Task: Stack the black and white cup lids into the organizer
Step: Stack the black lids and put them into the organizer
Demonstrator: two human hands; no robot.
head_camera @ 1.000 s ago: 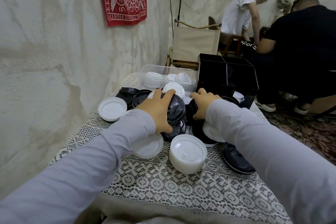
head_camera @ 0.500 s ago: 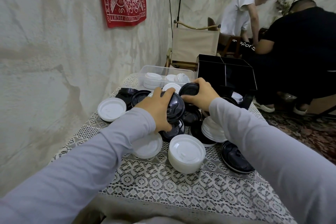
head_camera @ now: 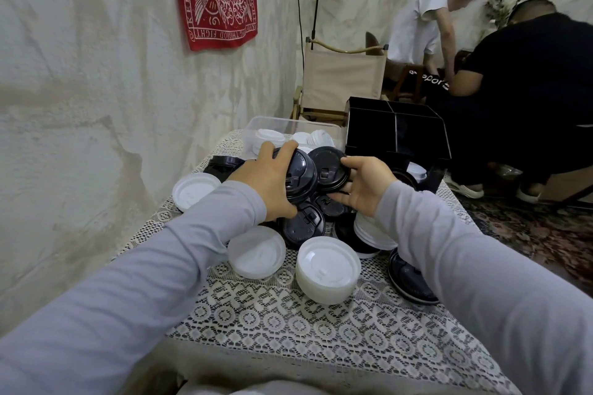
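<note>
My left hand (head_camera: 266, 183) grips a stack of black lids (head_camera: 300, 179), held tilted above the pile. My right hand (head_camera: 365, 184) holds a single black lid (head_camera: 327, 168) right beside that stack, touching it. Below them lie more black lids (head_camera: 305, 228) and white lids. A stack of white lids (head_camera: 327, 269) and a single white lid (head_camera: 256, 250) sit nearer to me. The black organizer (head_camera: 398, 131) stands at the back right of the table, its top compartments looking dark inside.
A clear plastic bin (head_camera: 272, 128) with white lids stands behind the pile. Another white lid (head_camera: 195, 191) lies at the left, a black lid (head_camera: 410, 282) at the right under my sleeve. The wall runs close along the left. A folding chair and two people are beyond the table.
My right hand picked a black lid from the pile and brought it up against the stack in my left hand. My left hand lifted its stack slightly.
</note>
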